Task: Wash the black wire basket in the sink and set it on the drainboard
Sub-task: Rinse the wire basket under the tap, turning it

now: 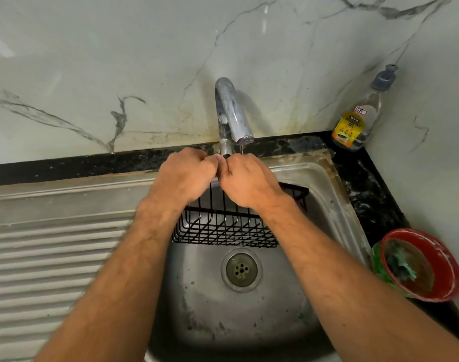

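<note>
While both hands meet under the tap [232, 113], the black wire basket [223, 226] lies directly below and just nearer the person than they are, resting in the sink [249, 309] against its back wall. Its long axis runs left to right, parallel to the tap-side edge of the sink, so each hand sits over one half of it. The left hand [186, 173] and the right hand [245, 181] are curled, knuckles up, fingertips touching each other close beneath the spout; they seem to pinch something small at the basket's top rim, though I cannot tell what. A thin trickle falls from the spout. The basket looks clean-lined, with thin black wires in a grid and a solid band at its right end. Left of the sink, the ribbed drainboard [53, 257] is nearer the left hand.
</note>
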### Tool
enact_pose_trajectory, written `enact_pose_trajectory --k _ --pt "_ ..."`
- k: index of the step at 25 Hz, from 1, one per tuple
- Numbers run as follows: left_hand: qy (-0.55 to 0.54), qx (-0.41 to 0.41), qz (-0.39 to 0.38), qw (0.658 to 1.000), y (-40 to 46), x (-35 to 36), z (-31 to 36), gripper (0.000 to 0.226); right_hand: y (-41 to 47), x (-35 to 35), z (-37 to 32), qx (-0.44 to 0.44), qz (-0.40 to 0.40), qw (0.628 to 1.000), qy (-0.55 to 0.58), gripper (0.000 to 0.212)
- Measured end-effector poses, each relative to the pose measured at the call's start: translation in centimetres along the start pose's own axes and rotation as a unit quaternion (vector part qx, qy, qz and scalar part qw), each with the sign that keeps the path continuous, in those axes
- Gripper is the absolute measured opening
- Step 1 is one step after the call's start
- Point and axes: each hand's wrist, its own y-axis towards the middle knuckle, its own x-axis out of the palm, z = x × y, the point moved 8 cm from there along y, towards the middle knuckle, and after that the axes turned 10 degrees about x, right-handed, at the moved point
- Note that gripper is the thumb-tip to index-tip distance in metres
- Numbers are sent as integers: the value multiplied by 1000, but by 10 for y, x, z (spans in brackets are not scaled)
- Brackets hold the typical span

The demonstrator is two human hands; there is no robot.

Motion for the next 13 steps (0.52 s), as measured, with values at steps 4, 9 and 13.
enact_pose_trajectory --k 4,9,13 --pt "-46 -16 88 995 -6 -12 -15 62 11 -12 25 20 -66 995 68 51" --pt "-28 -63 39 997 -16 -11 -53 59 2 -19 61 53 -13 991 -124 63" --pt "247 102 23 964 -7 19 19 49 9 -19 36 50 -6 985 -164 53"
